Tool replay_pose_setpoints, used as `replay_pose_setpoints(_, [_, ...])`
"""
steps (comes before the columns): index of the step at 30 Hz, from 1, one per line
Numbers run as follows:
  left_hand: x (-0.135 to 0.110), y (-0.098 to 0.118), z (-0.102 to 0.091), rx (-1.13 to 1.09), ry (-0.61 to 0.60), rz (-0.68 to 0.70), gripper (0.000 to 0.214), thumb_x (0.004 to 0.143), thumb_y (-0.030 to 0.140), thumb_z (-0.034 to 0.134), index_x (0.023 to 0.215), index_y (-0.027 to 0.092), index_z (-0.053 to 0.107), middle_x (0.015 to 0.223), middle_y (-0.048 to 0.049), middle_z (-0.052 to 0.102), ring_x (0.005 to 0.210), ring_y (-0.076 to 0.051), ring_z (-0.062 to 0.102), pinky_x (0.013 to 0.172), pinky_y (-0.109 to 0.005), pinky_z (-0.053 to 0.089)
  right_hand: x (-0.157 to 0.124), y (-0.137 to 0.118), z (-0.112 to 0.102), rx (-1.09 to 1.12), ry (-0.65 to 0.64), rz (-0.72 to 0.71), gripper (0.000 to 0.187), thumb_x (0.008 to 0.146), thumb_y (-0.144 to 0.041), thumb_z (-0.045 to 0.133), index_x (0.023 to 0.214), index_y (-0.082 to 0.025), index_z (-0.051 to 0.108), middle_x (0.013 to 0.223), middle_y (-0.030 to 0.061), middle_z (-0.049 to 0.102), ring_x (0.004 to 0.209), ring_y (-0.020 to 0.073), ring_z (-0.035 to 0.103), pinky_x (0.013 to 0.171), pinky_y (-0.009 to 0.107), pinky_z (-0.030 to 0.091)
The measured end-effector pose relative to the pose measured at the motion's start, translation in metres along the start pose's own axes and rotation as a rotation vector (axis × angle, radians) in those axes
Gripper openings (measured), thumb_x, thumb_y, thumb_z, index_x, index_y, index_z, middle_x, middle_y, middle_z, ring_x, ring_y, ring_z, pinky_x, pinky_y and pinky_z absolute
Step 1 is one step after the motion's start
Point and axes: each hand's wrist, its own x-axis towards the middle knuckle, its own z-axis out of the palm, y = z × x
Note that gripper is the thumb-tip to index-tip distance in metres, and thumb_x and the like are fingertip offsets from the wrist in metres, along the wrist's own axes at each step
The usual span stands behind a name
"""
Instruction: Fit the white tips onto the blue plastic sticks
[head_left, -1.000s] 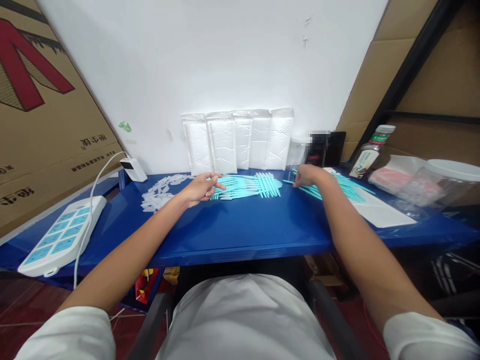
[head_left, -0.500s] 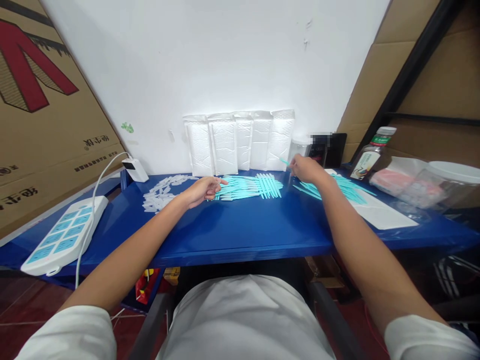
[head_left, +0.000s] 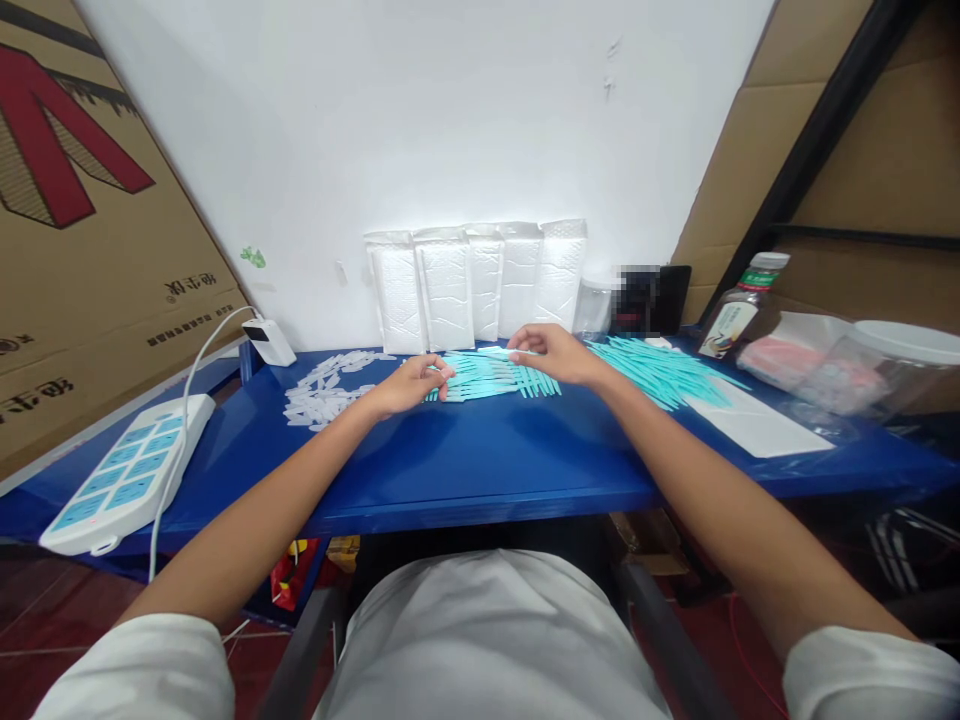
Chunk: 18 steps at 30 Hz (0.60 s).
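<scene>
My left hand [head_left: 412, 387] is at the left end of the middle pile of thin turquoise sticks [head_left: 484, 375]. Its thumb and fingertips are pinched together; anything between them is too small to make out. Over the back right of the same pile is my right hand [head_left: 551, 355], thumb and index finger closed on a thin turquoise stick that is barely visible against the others. Small translucent white pieces [head_left: 322, 395] lie heaped left of my left hand. Right of my right forearm a larger heap of turquoise sticks [head_left: 660, 370] fans out, partly over a white sheet [head_left: 765, 425].
White padded packets [head_left: 450, 290] lean on the wall behind the piles. A clear jar [head_left: 596, 305], a dark screen [head_left: 667, 300], a bottle [head_left: 739, 310] and a large lidded tub [head_left: 892, 370] stand to the right. A power strip [head_left: 127, 470] with a cable lies left.
My right hand has moved left from beside the clear jar to the middle pile, carrying a turquoise stick. My left hand's extended index finger has curled in toward the thumb.
</scene>
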Motion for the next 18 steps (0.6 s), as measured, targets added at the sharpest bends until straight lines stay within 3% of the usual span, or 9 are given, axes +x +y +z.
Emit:
replay_pose_setpoints(4, [0.0034,-0.0034,0.0017,0.159,0.086,0.115,0.043,0.092,0.058,0.064,0.095,0.016,0.069,0.068,-0.0039,0.067,0.064,-0.015,0.055,0.059,-0.025,0.038,0.0011,0.0015,0.0039,-0.063,-0.005,-0.045,0.038,0.081,-0.049,0.078,0.099,-0.016,0.076,0.094,0.0082,0.076,0.08,0.0181,0.065,0.071,0.028,0.051])
replay_pose_setpoints(9, [0.0056,-0.0046,0.0021,0.251,0.127,0.19,0.043,0.091,0.056,0.066,0.097,0.015,0.077,0.073,-0.0059,0.07,0.071,-0.019,0.063,0.07,-0.029,0.045,-0.0009,-0.0016,0.0048,-0.022,-0.081,-0.002,0.046,0.083,-0.058,0.073,0.098,-0.015,0.08,0.081,0.0061,0.075,0.062,0.0142,0.057,0.054,0.025,0.042])
replay_pose_setpoints(18, [0.0034,-0.0018,0.0045,0.282,0.102,0.19,0.044,0.091,0.056,0.067,0.099,0.016,0.081,0.078,-0.0078,0.077,0.076,-0.021,0.065,0.073,-0.029,0.046,-0.0033,-0.007,0.0103,0.001,-0.144,-0.044,0.044,0.079,-0.056,0.078,0.094,-0.015,0.084,0.086,0.0087,0.079,0.073,0.0187,0.066,0.067,0.029,0.049])
